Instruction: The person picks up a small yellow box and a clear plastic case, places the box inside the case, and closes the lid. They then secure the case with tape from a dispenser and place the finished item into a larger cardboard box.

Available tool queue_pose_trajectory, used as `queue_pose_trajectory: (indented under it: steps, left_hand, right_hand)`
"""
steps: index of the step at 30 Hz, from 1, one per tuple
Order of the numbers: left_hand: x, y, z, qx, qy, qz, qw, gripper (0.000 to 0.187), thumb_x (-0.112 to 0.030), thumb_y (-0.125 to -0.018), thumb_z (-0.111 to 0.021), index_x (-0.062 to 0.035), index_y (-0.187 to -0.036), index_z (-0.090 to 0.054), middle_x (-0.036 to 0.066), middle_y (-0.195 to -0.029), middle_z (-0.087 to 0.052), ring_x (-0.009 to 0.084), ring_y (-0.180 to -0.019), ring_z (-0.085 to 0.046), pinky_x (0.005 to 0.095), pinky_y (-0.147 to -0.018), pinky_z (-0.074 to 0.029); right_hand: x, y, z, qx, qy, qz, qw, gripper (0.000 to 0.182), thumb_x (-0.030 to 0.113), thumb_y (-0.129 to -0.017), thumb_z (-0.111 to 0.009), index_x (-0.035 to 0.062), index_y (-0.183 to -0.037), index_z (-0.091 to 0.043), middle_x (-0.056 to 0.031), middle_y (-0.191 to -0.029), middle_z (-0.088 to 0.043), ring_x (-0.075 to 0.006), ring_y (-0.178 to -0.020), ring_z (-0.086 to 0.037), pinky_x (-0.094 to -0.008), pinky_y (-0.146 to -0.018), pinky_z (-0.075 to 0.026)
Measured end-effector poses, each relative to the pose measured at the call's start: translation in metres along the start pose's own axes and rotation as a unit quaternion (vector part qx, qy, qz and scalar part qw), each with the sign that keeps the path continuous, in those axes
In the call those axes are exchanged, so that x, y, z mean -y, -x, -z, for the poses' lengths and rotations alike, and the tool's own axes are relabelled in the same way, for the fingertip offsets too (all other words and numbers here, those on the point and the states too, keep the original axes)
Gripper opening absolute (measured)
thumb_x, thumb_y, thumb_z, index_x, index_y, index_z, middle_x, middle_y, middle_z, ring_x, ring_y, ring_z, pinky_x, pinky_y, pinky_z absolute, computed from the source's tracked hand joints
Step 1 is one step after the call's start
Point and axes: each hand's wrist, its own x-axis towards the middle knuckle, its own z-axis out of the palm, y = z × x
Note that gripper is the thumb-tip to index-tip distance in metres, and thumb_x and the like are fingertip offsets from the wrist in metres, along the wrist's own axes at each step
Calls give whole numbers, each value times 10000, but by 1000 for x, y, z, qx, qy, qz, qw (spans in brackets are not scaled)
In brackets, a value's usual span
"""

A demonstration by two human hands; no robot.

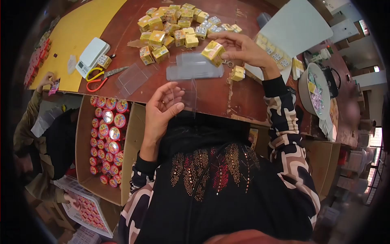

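Note:
My left hand (pixel 163 106), palm up with curled fingers, holds a clear plastic box (pixel 187 97) at the table's front edge; its outline is faint. A small yellow printed box (pixel 213 52) is at the fingertips of my right hand (pixel 240 48), between thumb and fingers, above the table. Under and beside it lie flat clear plastic boxes (pixel 195 72). A metal key ring (pixel 228 64) shows just below my right thumb. Another small yellow box with a ring (pixel 238 73) sits to the right. Farther back is a heap of similar yellow boxes (pixel 170 23).
Left on the table are scissors (pixel 97 78), a white scale (pixel 92 57) and a clear plastic sheet (pixel 132 81). A cardboard carton (pixel 132 142) holds pink round tubs. At right stands a bowl (pixel 304 87) of small packets. A co-worker's hand (pixel 46 80) is at far left.

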Motion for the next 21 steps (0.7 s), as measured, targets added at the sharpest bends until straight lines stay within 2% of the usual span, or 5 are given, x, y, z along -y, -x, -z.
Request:
queue_pose_trajectory:
  steps: [6,13,17,19,21]
  left_hand:
    - [2,6,-12,29,-37,-4,999,566,3,-826,-736,23,-1339,-497,121,-1252,-581,208,-1179,-581,318,-1008,-481]
    - [12,7,-25,59,-55,8,997,572,-6,-833,-735,22,-1351,-493,121,-1242,-590,209,-1172,-583,312,-1004,-479]
    - [22,6,-28,73,-53,35,995,573,-7,-833,-736,21,-1352,-494,120,-1233,-599,205,-1166,-586,309,-1004,-476]
    - [23,6,-29,73,-55,41,995,571,-8,-834,-736,20,-1351,-496,120,-1233,-600,202,-1163,-587,306,-1004,-475]
    - [24,6,-29,70,-68,50,994,568,-10,-834,-736,21,-1349,-498,120,-1234,-600,202,-1159,-590,304,-995,-480]
  right_hand:
    - [0,81,4,201,159,-122,959,425,146,-867,-724,81,-1277,-631,-58,-1163,-663,-163,-983,-616,-316,-868,-490]
    - [-55,132,11,252,201,-169,932,356,60,-875,-682,68,-1230,-664,-73,-1151,-646,-248,-1077,-601,-376,-917,-486]
    - [-59,141,12,237,207,-132,940,416,18,-862,-679,80,-1271,-629,-74,-1208,-627,-258,-1111,-591,-371,-937,-482]
    - [-50,154,8,90,238,-142,957,513,-5,-839,-696,104,-1326,-578,-66,-1271,-598,-255,-1165,-568,-381,-980,-470]
    - [-31,163,-2,55,229,-125,964,550,-18,-824,-701,112,-1340,-562,-65,-1297,-583,-259,-1183,-558,-389,-1002,-461]
